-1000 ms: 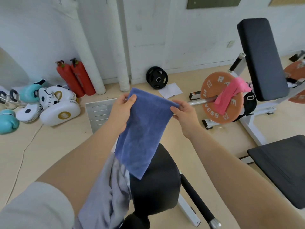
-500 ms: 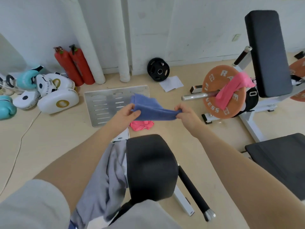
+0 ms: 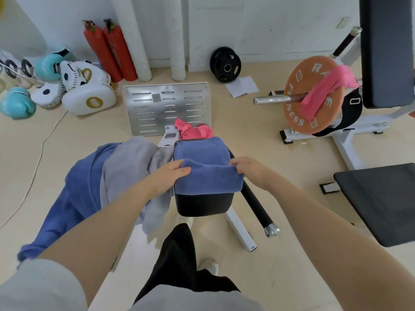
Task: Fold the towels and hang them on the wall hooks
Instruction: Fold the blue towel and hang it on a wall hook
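A small blue towel [image 3: 203, 169] lies folded over on the black padded seat [image 3: 203, 204] in front of me. My left hand [image 3: 171, 175] pinches its near fold at the left end, and my right hand [image 3: 248, 168] pinches the same fold at the right end. A grey towel [image 3: 129, 167] and a larger blue towel [image 3: 71, 198] hang draped to the left of the seat. A crumpled pink towel [image 3: 193, 131] lies on the floor beyond the seat. Another pink towel [image 3: 325, 90] hangs over the orange weight plate [image 3: 298, 104]. No wall hooks are in view.
A metal slotted panel [image 3: 166, 108] lies on the floor ahead. Two red fire extinguishers [image 3: 110, 50] and boxing gloves and pads [image 3: 67, 86] sit at the back left. A black weight plate [image 3: 225, 67] leans on the wall. A black bench [image 3: 381, 198] stands at the right.
The small blue towel hung in the air between my hands; both hands have brought it down onto the black seat and folded its near edge over. The camera has tilted downward.
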### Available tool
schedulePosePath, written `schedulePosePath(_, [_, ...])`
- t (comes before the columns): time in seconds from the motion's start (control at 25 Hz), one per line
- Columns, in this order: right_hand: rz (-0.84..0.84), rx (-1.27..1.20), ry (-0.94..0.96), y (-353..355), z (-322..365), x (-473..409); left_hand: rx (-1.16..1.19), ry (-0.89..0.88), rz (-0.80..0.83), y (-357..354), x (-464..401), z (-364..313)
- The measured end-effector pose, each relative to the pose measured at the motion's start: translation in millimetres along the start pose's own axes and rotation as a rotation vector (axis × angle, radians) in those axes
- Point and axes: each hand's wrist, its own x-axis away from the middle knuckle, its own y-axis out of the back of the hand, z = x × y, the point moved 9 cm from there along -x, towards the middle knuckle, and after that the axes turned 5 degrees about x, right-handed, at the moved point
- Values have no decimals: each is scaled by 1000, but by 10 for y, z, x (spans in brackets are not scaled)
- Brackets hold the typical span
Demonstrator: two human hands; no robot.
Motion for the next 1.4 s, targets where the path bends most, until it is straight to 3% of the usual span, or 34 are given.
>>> schedulePosePath(0.16, [40, 53, -84, -169, -155, -37, -76, 146, 106, -74, 12, 179])
schedulePosePath(0.32, [195, 20, -88, -285, -14, -140, 76, -3, -20, 184, -339, -123])
schedulePosePath(0.4, [280, -5, -24, -276, 171, -188, 127, -6, 55, 214, -531, -209])
schedulePosePath(0.48, [305, -177, 54, -165, 405, -279, 68, 87, 192, 168, -659, -199])
schedulePosePath(0.56, [285, -509, 61, 1, 576, -433, 56, 163, 258, 154, -707, -224])
schedulePosePath(0.64, [222, -738, 12, 155, 626, -690, 285, 309, 228, 226, -760, -141])
schedulePosePath(0.72, [139, -817, -47, 236, 570, -959, 588, 406, 244, 274, -864, 8])
schedulePosePath(0.8, [38, -684, -146, 255, 375, -1228, 740, 443, 291, 274, -928, 78])
schedulePosePath(0.88, [-32, -297, -255, 268, 96, -1447, 750, 498, 314, 232, -975, 156])
schedulePosePath(0.96, [-45, 12, -280, 249, -51, -1620, 663, 517, 265, 243, -1074, 282])
schedulePosePath(1.16, [-133, 265, -208, 152, 55, -1694, 503, 511, 269, 290, -1075, 233])
schedulePosePath(1.2, [-135, 308, -203, 110, 61, -1687, 361, 501, 228, 354, -1051, 180])
schedulePosePath(1.28, [-138, 389, -191, 59, 50, -1686, -180, 428, 116, 565, -1089, 26])
schedulePosePath(1.36, [-200, 430, -205, 106, 40, -1685, -802, 112, -35, 654, -1247, -340])
schedulePosePath(1.4, [-243, 438, -223, 138, 26, -1677, -920, -91, 17, 459, -1286, -517])
